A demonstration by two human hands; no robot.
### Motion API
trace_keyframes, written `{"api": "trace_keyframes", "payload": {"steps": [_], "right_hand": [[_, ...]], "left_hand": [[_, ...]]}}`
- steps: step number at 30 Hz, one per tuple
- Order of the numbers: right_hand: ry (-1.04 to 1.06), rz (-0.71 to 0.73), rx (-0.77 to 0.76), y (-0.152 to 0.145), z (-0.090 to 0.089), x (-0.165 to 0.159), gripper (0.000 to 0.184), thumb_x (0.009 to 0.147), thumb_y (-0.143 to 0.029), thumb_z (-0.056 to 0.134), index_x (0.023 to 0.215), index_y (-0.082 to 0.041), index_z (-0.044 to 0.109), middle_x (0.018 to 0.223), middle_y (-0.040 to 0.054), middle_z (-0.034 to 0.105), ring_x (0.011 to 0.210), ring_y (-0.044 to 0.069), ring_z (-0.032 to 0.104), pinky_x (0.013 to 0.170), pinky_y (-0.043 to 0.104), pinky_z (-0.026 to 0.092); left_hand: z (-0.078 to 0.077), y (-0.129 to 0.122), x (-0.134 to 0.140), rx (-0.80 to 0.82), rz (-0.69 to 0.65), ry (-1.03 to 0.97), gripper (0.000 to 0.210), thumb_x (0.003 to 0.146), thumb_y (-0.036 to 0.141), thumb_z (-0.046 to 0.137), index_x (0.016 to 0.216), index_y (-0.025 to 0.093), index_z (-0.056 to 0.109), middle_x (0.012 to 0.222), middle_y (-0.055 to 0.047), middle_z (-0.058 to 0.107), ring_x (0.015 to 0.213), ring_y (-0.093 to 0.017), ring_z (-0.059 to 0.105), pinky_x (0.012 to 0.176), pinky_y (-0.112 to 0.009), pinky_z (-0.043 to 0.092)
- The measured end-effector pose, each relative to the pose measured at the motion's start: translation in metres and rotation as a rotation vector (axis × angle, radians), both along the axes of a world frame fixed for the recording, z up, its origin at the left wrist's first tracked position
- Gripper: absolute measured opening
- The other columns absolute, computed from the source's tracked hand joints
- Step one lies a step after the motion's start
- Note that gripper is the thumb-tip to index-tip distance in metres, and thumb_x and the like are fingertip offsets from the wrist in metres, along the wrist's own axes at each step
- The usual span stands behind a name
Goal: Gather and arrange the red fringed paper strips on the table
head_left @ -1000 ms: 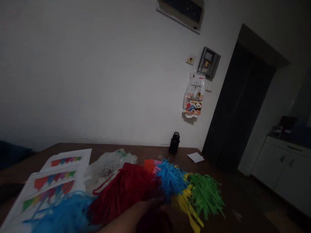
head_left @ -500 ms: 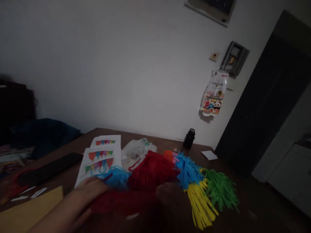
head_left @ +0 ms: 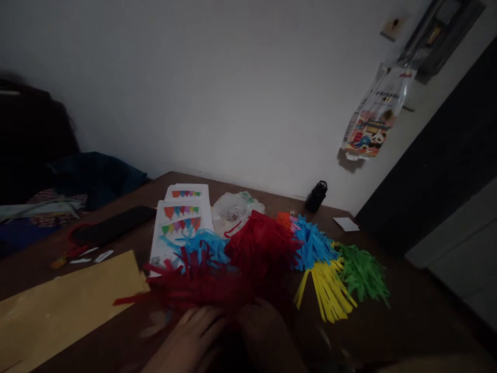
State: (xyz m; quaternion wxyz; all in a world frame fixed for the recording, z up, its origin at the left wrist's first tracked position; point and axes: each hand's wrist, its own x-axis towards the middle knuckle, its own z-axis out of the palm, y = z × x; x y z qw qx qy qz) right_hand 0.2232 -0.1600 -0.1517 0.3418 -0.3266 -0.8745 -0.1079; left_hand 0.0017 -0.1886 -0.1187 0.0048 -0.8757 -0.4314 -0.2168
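Note:
My left hand (head_left: 192, 331) and my right hand (head_left: 266, 336) are side by side at the bottom of the view. Both rest on the near edge of a red fringed paper strip (head_left: 194, 285), which spreads leftward over the brown table (head_left: 411, 316). The light is dim and the hands are blurred, so the grip is unclear. Behind the strip lie a red fringe pile (head_left: 260, 243), light blue fringe (head_left: 205, 246), blue fringe (head_left: 314, 243), yellow fringe (head_left: 330, 290) and green fringe (head_left: 363, 272).
A yellow paper sheet (head_left: 66, 305) lies at the left front. White printed sheets (head_left: 180, 217), a clear plastic bag (head_left: 235, 210), a black bottle (head_left: 316, 196), a flat black object (head_left: 114, 225) and a white note (head_left: 347, 224) sit farther back. A dark doorway (head_left: 446, 171) is on the right.
The view has tilted down and swung left. The red strip has been pulled out to the left, and both hands now sit together at its near edge.

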Motion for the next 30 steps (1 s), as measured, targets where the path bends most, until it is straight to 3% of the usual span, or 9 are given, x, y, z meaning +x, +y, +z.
{"api": "trace_keyframes", "payload": {"steps": [3,5,9,17,21,25,27,30], "right_hand": [[-0.047,-0.016,-0.069,-0.007,0.006,0.007,0.017,0.098,-0.016,0.045,0.093,-0.018,0.061,0.08,0.0005,0.069,0.073,0.015,0.063,0.09,0.03,0.046],[-0.083,-0.033,-0.136,-0.01,0.01,0.009,0.009,0.096,-0.026,0.058,0.092,-0.019,0.059,0.086,-0.0002,0.071,0.081,0.016,0.064,0.094,0.033,0.042],[-0.105,-0.051,-0.305,-0.015,0.02,0.008,0.03,0.084,-0.041,0.076,0.096,-0.021,0.058,0.096,-0.0024,0.072,0.09,0.018,0.064,0.092,0.037,0.037],[-0.182,-0.046,-0.284,-0.014,0.023,0.007,0.012,0.084,-0.016,0.068,0.09,-0.02,0.058,0.088,-0.0007,0.07,0.084,0.019,0.058,0.085,0.038,0.038],[-0.124,-0.064,-0.167,-0.015,0.018,0.001,0.009,0.088,-0.01,0.056,0.09,-0.019,0.059,0.091,0.0025,0.071,0.086,0.02,0.06,0.092,0.041,0.041],[-0.097,0.006,-0.042,-0.016,0.013,-0.006,0.02,0.094,-0.006,0.044,0.1,-0.017,0.06,0.115,0.0053,0.07,0.115,0.018,0.058,0.114,0.037,0.032],[-0.14,0.012,-0.037,-0.015,0.006,-0.004,0.018,0.095,-0.007,0.045,0.098,-0.017,0.06,0.102,0.0036,0.072,0.102,0.016,0.063,0.11,0.032,0.037],[-0.218,-0.057,-0.087,-0.014,-0.008,0.004,0.016,0.095,-0.012,0.049,0.086,-0.02,0.06,0.077,-0.0006,0.07,0.069,0.014,0.064,0.086,0.028,0.048]], "left_hand": [[-0.009,0.013,-0.002,-0.066,0.015,0.001,0.031,0.084,0.015,0.056,0.105,0.03,0.073,0.11,-0.003,0.078,0.099,-0.021,0.074,0.085,-0.029,0.06],[-0.012,0.017,-0.007,-0.079,-0.009,-0.016,0.028,0.085,0.016,0.056,0.101,0.031,0.074,0.107,-0.001,0.079,0.097,-0.02,0.074,0.084,-0.027,0.059],[-0.01,0.015,-0.011,-0.051,-0.018,-0.066,0.02,0.084,0.027,0.063,0.099,0.035,0.074,0.104,0.003,0.08,0.093,-0.019,0.076,0.081,-0.026,0.061],[-0.005,0.013,-0.013,-0.006,-0.041,-0.128,0.017,0.088,0.034,0.06,0.098,0.037,0.073,0.103,0.006,0.08,0.092,-0.015,0.076,0.079,-0.018,0.059],[-0.002,0.012,-0.003,-0.099,0.04,-0.038,0.026,0.085,0.044,0.064,0.105,0.032,0.074,0.107,-0.001,0.079,0.096,-0.024,0.075,0.082,-0.034,0.062],[-0.004,0.012,0.011,-0.179,0.091,0.085,0.024,0.084,0.02,0.055,0.094,0.027,0.076,0.098,-0.006,0.079,0.092,-0.03,0.073,0.084,-0.051,0.058],[-0.009,0.011,0.012,-0.183,0.042,0.096,0.03,0.083,0.011,0.05,0.088,0.026,0.076,0.097,-0.006,0.079,0.092,-0.029,0.073,0.086,-0.046,0.058],[-0.015,0.007,0.005,-0.226,-0.031,0.007,0.03,0.088,0.017,0.049,0.1,0.027,0.075,0.111,-0.005,0.078,0.104,-0.025,0.072,0.091,-0.034,0.057]]}}
